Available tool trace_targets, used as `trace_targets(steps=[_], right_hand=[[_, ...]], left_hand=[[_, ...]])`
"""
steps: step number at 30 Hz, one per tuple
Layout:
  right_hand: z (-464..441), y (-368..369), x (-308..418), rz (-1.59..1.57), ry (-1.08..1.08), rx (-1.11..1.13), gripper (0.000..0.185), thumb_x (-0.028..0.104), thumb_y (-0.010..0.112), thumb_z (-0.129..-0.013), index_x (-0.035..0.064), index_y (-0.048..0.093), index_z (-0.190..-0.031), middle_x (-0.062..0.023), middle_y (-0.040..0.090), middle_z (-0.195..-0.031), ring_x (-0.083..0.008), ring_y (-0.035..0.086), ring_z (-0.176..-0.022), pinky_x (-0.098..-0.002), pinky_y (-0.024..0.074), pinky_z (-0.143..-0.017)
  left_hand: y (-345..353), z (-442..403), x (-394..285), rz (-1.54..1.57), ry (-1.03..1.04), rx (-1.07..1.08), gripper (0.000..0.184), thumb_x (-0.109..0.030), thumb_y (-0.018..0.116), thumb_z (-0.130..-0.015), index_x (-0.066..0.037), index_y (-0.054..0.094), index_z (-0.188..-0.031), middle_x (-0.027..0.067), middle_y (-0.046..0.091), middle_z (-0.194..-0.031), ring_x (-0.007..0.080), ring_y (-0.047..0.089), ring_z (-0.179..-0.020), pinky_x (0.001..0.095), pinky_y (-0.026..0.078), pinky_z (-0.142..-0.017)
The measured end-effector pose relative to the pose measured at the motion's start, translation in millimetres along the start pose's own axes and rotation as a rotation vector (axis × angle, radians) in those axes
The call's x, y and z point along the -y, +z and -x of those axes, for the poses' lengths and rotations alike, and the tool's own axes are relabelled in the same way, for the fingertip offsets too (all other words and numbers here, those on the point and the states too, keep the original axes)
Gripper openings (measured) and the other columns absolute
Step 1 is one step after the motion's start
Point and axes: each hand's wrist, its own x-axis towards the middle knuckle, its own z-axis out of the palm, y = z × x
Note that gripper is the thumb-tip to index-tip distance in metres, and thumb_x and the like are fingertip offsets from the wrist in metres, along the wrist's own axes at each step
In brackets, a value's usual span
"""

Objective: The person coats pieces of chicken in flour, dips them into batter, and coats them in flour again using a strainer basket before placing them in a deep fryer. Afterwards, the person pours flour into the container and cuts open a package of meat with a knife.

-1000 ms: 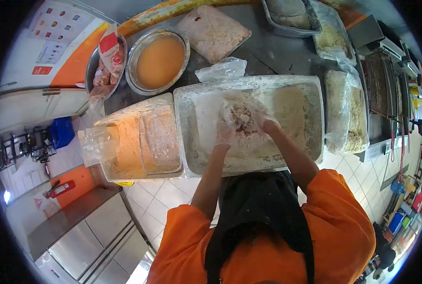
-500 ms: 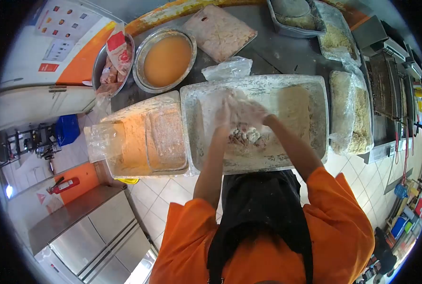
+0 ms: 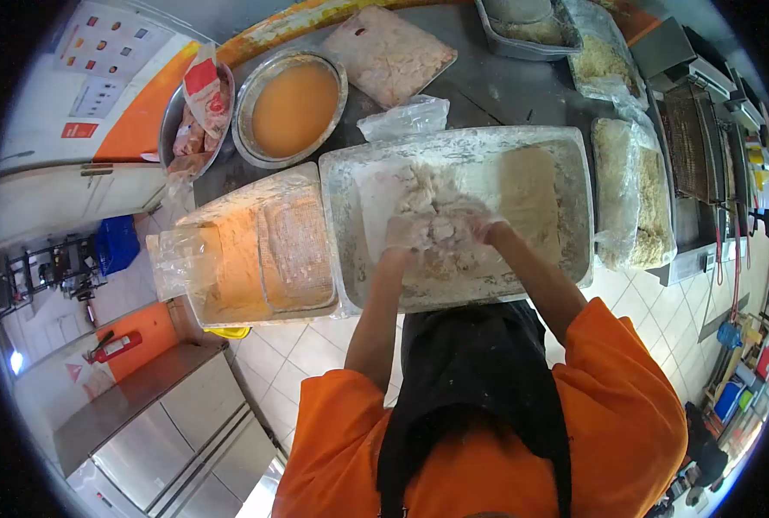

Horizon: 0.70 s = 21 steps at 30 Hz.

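The dark tabletop (image 3: 484, 91) spans the upper frame, and below it at centre lies a large tub (image 3: 579, 207), its high walls probably there to contain the loose powder (image 3: 374, 198), with a smaller tub (image 3: 268, 185) butted close at centre left and a metal bowl of orange liquid (image 3: 244, 129) at upper left, both seemingly set within reach. Inside the large tub, the left hand (image 3: 401, 233) and right hand (image 3: 486, 228) flank powder-coated pieces (image 3: 441, 228) near the frame's middle, an arrangement that would corral them from both sides; blur hides whether the fingers are spread or closed on any.
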Motion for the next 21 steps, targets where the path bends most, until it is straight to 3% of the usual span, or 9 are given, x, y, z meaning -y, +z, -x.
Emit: trace_targets(steps=[3,5,7,9,12,15,17,18,21], right_hand=[[4.7,-20.7,31.8,-0.381,0.163,-0.230,0.049,0.024,0.052,-0.091,0.0068,0.041,-0.136,-0.0141,0.038,-0.142,-0.0262,0.039,-0.129,-0.0319,0.0281,-0.110],[-23.0,0.9,-35.7,-0.271,-0.236,-0.438,0.046,0.027,0.049,-0.093,0.0036,0.043,-0.133,-0.0132,0.041,-0.140,-0.0254,0.042,-0.126,-0.0334,0.0306,-0.108],[-27.6,-1.3,-61.1,-0.518,-0.663,-0.329,0.045,0.028,0.047,-0.095,0.0006,0.045,-0.131,-0.0134,0.044,-0.137,-0.0253,0.043,-0.124,-0.0359,0.0333,-0.106],[-22.3,-21.7,-70.6,-0.654,-0.478,-0.177,0.046,0.029,0.045,-0.095,-0.0011,0.046,-0.129,-0.0140,0.047,-0.134,-0.0259,0.044,-0.123,-0.0383,0.0357,-0.103],[-12.3,-66.3,-57.3,-0.562,0.167,-0.163,0.042,0.025,0.045,-0.095,0.0003,0.047,-0.129,-0.0132,0.049,-0.131,-0.0248,0.048,-0.118,-0.0374,0.0391,-0.099],[-59.5,-40.9,-44.0,-0.515,0.048,-0.290,0.038,0.021,0.044,-0.095,0.0016,0.048,-0.128,-0.0125,0.052,-0.128,-0.0236,0.051,-0.114,-0.0365,0.0425,-0.095],[-63.2,-21.6,2.7,-0.579,0.041,-0.323,0.036,0.019,0.044,-0.095,0.0025,0.049,-0.127,-0.0120,0.053,-0.126,-0.0229,0.053,-0.111,-0.0358,0.0448,-0.092],[-56.5,-20.2,20.1,-0.626,0.073,-0.309,0.036,0.017,0.044,-0.095,0.0030,0.050,-0.127,-0.0117,0.054,-0.125,-0.0225,0.054,-0.109,-0.0355,0.0459,-0.091],[-34.0,-31.3,-24.9,0.539,-0.327,-0.410,0.035,0.025,0.049,-0.094,0.0030,0.055,-0.121,-0.0103,0.059,-0.120,-0.0212,0.056,-0.106,-0.0338,0.0473,-0.088]], left_hand=[[2.2,-10.9,10.9,-0.379,0.342,-0.151,0.046,-0.021,0.063,-0.083,-0.004,0.052,-0.124,0.0123,0.055,-0.125,0.0209,0.053,-0.110,0.0316,0.042,-0.093],[12.6,36.9,-65.2,-0.209,0.471,-0.404,0.039,-0.020,0.063,-0.082,-0.003,0.058,-0.117,0.0152,0.052,-0.129,0.0258,0.055,-0.110,0.0324,0.045,-0.091],[6.2,59.3,-95.2,-0.290,0.668,-0.535,0.041,-0.022,0.063,-0.081,-0.002,0.057,-0.117,0.0169,0.050,-0.131,0.0284,0.054,-0.112,0.0335,0.044,-0.092],[-19.2,54.3,-79.3,-0.369,0.614,-0.432,0.046,-0.025,0.063,-0.082,-0.001,0.053,-0.120,0.0177,0.049,-0.132,0.0293,0.051,-0.115,0.0346,0.042,-0.095],[-44.5,15.2,-46.3,-0.543,0.425,-0.423,0.054,-0.029,0.062,-0.082,0.001,0.048,-0.125,0.0188,0.047,-0.133,0.0306,0.047,-0.120,0.0361,0.038,-0.099],[-30.0,-64.4,-2.9,-0.453,0.334,-0.508,0.062,-0.034,0.062,-0.083,0.002,0.043,-0.129,0.0199,0.046,-0.133,0.0318,0.043,-0.124,0.0377,0.034,-0.103],[-8.8,-87.1,2.3,0.121,0.216,-0.527,0.063,-0.037,0.061,-0.084,0.002,0.043,-0.130,0.0201,0.046,-0.133,0.0324,0.042,-0.125,0.0384,0.033,-0.104],[-10.8,-81.3,2.3,-0.260,0.355,-0.577,0.061,-0.039,0.059,-0.085,0.000,0.045,-0.129,0.0208,0.047,-0.131,0.0325,0.044,-0.124,0.0388,0.034,-0.103],[-16.2,-23.7,-18.8,-0.133,0.207,-0.391,0.060,-0.042,0.053,-0.087,-0.005,0.043,-0.133,0.0190,0.043,-0.135,0.0307,0.039,-0.127,0.0382,0.030,-0.105]])
